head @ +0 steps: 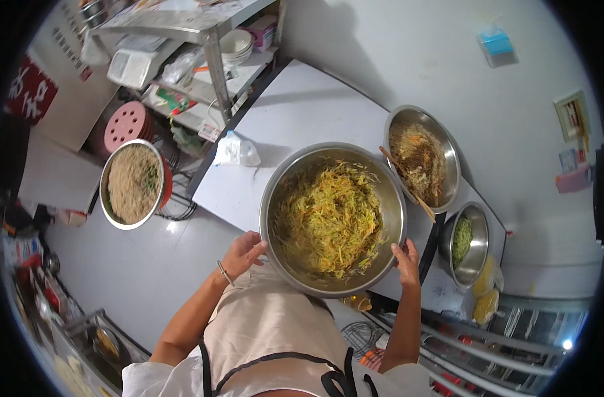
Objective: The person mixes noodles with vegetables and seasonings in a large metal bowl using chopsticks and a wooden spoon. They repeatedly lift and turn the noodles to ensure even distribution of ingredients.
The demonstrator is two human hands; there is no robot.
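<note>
A large stainless steel bowl (270,173) lies right before me at the front edge of the white table, filled with a shredded yellow-green and orange vegetable mixture (334,218). My left hand (245,253), a bracelet at its wrist, grips the bowl's left rim. On the right side of the rim, my right hand (406,258) holds with the thumb over the edge. Behind the bowl to the right stands a second steel bowl (448,149) of brown, crumbly food, with wooden chopsticks (425,207) across its near side. A smaller steel bowl (478,263) holds chopped green vegetable.
A white plastic bag (237,151) sits on the white table (312,109). At left, a bowl of pale shredded food (133,183) stands near pink stools (126,126). Yellow-filled bags (486,305) lie at right. A cluttered metal shelf (217,74) is at the back left.
</note>
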